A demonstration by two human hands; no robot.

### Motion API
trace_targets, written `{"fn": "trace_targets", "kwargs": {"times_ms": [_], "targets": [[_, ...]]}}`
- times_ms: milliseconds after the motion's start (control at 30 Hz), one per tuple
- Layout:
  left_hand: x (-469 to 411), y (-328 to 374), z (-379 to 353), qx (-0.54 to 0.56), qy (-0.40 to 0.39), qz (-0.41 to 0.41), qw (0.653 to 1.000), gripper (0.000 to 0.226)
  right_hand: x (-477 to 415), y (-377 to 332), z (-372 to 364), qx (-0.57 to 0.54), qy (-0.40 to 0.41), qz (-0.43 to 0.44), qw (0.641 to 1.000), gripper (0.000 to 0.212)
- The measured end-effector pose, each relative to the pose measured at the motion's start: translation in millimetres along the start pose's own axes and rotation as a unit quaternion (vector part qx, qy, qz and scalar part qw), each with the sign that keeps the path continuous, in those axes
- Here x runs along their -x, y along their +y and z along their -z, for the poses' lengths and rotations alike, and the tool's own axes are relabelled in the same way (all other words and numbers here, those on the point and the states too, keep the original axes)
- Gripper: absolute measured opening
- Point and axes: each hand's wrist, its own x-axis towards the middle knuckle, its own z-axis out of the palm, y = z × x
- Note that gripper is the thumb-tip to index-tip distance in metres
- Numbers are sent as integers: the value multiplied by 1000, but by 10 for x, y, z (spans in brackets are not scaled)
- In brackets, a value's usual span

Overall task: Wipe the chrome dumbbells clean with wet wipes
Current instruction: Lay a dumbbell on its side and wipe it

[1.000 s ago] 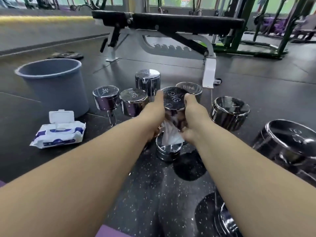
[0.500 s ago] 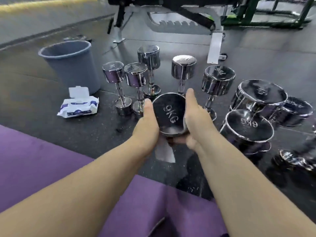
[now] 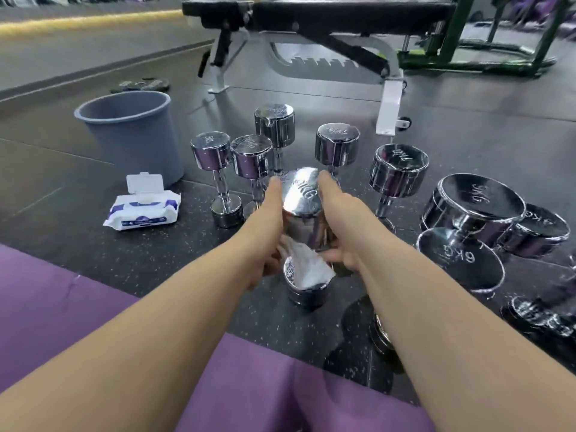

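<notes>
My left hand [image 3: 269, 235] clutching a wet wipe [image 3: 308, 269] against the 9KG dumbbell [image 3: 300, 194], my right hand [image 3: 339, 232] gripping its head opposite

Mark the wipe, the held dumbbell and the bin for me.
wipe [image 3: 307, 271], head view, on its crumpled white middle.
held dumbbell [image 3: 300, 194], head view, on its top end face.
bin [image 3: 137, 141], head view, on its outer wall.
</notes>
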Motion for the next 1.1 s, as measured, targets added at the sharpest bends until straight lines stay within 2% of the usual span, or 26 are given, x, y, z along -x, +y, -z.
{"fn": "trace_targets", "kwargs": {"times_ms": [33, 100, 200, 300, 433, 533, 667, 833, 900, 933, 967, 1033, 1067, 1100], "targets": [[-32, 7, -8, 7, -14, -8, 1000, 68, -55, -46, 17, 4, 1, -4, 1000, 82], [-141, -12, -26, 13, -35, -15, 999, 74, -94, -121, 74, -15, -2, -13, 1000, 64], [-255, -35, -82, 32, -29, -53, 998, 59, -134, -44, 156, -36, -12, -14, 999, 48], [-210, -47, -129, 59, -23, -61, 996, 70, -119, 141, 91, -51, 7, 23, 998, 57], [-95, -127, -170, 66, 3, -71, 995, 58, -28, 246, 55, -52, 44, 36, 997, 72], [0, -213, -160, 44, -6, -47, 998, 60, 98, 288, 150, -79, 36, 32, 996, 56], [190, -216, -63, 20, 0, -49, 999, 53, 261, 305, 113, -43, 3, 14, 999, 54], [445, -135, 16, -37, -76, -44, 995, 57, 518, 274, 149, -10, 8, -12, 1000, 58], [517, -111, 27, -44, -78, -24, 996, 53, 609, 274, 166, 22, 12, -19, 999, 74], [561, -102, 55, -39, -77, -12, 996, 51, 675, 267, 151, 50, 37, 2, 998, 79], [580, -85, 91, -25, -72, 2, 997, 50, 726, 250, 131, 72, 81, 51, 993, 75], [577, -45, 218, 42, -29, 18, 999, 42, 908, 167, 78, 110, 201, 214, 950, 43], [583, -2, 298, 99, -7, 18, 995, 30, 1010, 111, 33, 112, 224, 293, 923, 29], [574, 40, 370, 156, 7, 11, 988, 22, 1089, 67, -29, 103, 202, 334, 915, 23]]}}
